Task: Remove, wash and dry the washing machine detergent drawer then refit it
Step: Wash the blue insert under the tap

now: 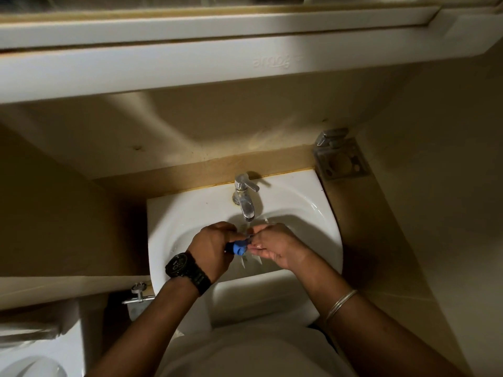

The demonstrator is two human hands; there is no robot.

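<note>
Biggest thing up top is the white cabinet or shelf edge (190,69) running across the wall, with some embossed lettering on it that I can't read. Below that, beige walls meet in a corner and a white ceramic basin (174,213) sits tucked against them. Bottom left there's part of a white toilet (32,360) with a folded towel or cloth (30,326) sitting on it.

On the back rim of the basin is a chrome single-lever tap (245,198), and water is running from its spout down between the hands. To the right, in the wall corner, there's a square metal fitting (340,156). A small chrome valve (138,293) pokes out just under the basin's left edge.

Both hands are over the bowl, right under the stream. The left hand (212,250) — black wristwatch (182,266) on it — has its fingers curled round a small blue drawer insert (239,246). The right hand (275,246), thin silver bangle (340,304) further up the arm, has its fingers bent in and pinching the other end of that same piece — it looks like clear plastic there, hard to tell. The two hands are nearly touching.
</note>
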